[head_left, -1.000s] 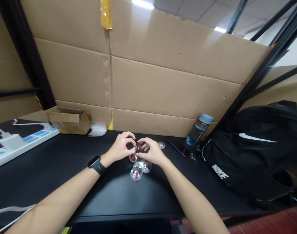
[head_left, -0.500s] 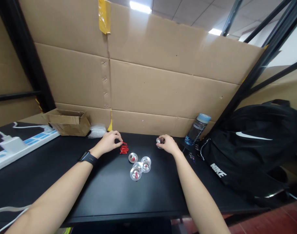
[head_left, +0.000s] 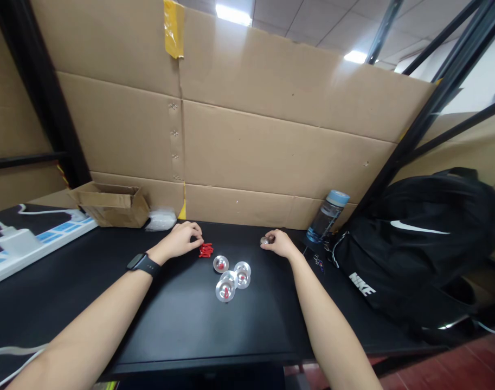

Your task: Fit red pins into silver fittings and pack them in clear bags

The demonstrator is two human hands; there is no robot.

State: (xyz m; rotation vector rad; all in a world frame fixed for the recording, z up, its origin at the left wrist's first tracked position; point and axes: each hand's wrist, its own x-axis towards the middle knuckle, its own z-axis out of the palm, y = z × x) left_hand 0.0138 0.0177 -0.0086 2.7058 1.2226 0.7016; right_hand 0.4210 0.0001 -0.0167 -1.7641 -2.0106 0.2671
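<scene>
My left hand [head_left: 185, 240] has thumb and fingertips pinched together at the left edge of a small pile of red cord loops [head_left: 206, 249]; whatever lies between the fingertips is too small to make out. My right hand [head_left: 280, 243] grips a small shiny metal disc [head_left: 264, 240] by its edge, close above the black tabletop, with the fingers partly hiding it. Between the hands lie several round silver discs with domed middles, looking like finger cymbals. One silver disc [head_left: 220, 264] is apart, while a front disc [head_left: 225, 291] overlaps others. Red bits show in their centres.
An open cardboard box [head_left: 115, 206], a clear plastic bag [head_left: 161, 219] and a white power strip [head_left: 44, 244] are at left. To the right stand a blue-capped bottle [head_left: 327, 216], small keys [head_left: 319, 262] and a black backpack [head_left: 426, 244]. Cardboard [head_left: 247, 151] walls the back.
My left hand has shifted slightly down and left, its fingertips now at the pile's edge; the upper red loop no longer stands out. My right hand has tilted the metal disc flatter and lower.
</scene>
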